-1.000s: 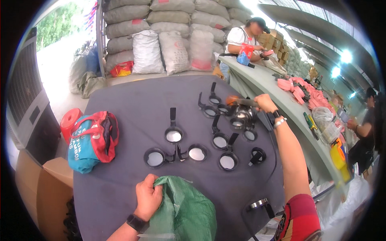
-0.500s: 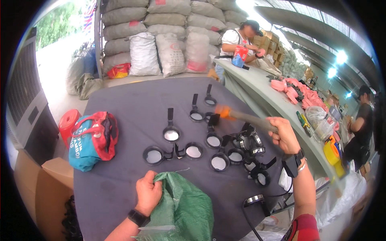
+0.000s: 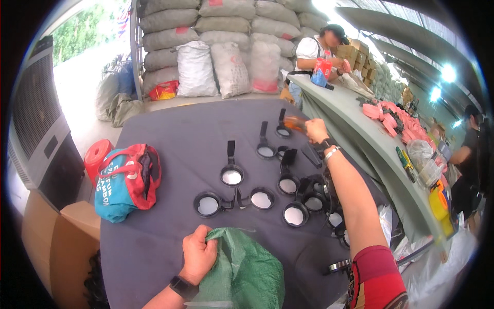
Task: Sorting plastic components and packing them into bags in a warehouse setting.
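My left hand (image 3: 199, 252) is closed on the gathered edge of a green woven sack (image 3: 247, 273) at the near side of the table. My right hand (image 3: 316, 131) reaches far across the table, closed on an orange-headed tool (image 3: 294, 122) that motion blurs; its handle is mostly hidden. Below and left of that hand lie several black round frames with pale discs and flat handles, such as one at the middle (image 3: 232, 175) and one at the far side (image 3: 283, 132). More of them cluster beside my right forearm, which partly covers them.
A teal and red bag (image 3: 123, 185) and a red roll (image 3: 99, 154) sit at the table's left. An open cardboard box (image 3: 56, 237) stands below. A long side table (image 3: 370, 123) carries pink strips (image 3: 406, 123); one person works behind it, another at far right. Stuffed sacks (image 3: 197, 69) line the back.
My right hand has moved forward and left with the orange-headed tool, across the table. The left hand keeps its hold on the sack. The whole view has shifted slightly.
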Demonstrator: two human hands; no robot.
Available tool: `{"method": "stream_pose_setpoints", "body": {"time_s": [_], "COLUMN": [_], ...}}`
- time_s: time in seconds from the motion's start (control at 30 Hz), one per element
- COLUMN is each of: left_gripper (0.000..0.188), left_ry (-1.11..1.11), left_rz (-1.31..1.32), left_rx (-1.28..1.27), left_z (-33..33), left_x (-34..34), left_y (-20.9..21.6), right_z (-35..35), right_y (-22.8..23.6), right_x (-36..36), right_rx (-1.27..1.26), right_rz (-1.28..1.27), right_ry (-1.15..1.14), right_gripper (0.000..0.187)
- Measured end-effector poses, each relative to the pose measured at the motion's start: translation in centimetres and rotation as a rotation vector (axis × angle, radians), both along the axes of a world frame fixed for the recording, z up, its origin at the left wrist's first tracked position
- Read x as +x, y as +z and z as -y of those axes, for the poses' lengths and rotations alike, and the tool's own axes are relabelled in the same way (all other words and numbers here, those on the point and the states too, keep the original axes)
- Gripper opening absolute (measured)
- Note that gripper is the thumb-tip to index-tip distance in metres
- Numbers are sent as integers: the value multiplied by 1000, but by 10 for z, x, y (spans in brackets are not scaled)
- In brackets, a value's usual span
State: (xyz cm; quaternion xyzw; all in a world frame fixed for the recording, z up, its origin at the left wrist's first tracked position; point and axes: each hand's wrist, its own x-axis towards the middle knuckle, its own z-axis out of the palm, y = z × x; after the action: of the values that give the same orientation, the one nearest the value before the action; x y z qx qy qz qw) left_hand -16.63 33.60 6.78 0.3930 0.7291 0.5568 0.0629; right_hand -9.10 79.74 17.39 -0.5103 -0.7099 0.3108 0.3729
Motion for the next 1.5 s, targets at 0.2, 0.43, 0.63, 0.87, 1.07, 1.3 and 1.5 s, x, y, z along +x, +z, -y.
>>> {"method": "stream_pose_setpoints", "body": {"time_s": [0.2,0.43,0.63,0.87,1.07,1.3,1.5], "left_gripper": [5,4,4,6,7,7,5], "left_ry": [-4,18,7,-38,-73,-146,-161], "left_rz": [-84,-92,-58,18,8,157,223], "left_rx": [10,1,43,105,137,153,113], "left_z": [-3,-6,-1,-12,-12,-8,-9], "left_x": [0,-3,-2,-6,-16,-19,-22], "left_y": [1,-2,-2,-9,-12,-24,-15], "right_z": [78,163,158,81,53,71,177], "right_y": [45,78,63,15,-27,-35,45], "right_x": [46,133,184,234,296,307,278], "right_rx": [-154,-296,-321,-52,-185,82,21], "right_rz": [125,-13,-315,-294,25,832,-136], "right_ry": [276,344,328,158,170,192,292], "right_gripper": [22,28,29,37,41,27,24]}}
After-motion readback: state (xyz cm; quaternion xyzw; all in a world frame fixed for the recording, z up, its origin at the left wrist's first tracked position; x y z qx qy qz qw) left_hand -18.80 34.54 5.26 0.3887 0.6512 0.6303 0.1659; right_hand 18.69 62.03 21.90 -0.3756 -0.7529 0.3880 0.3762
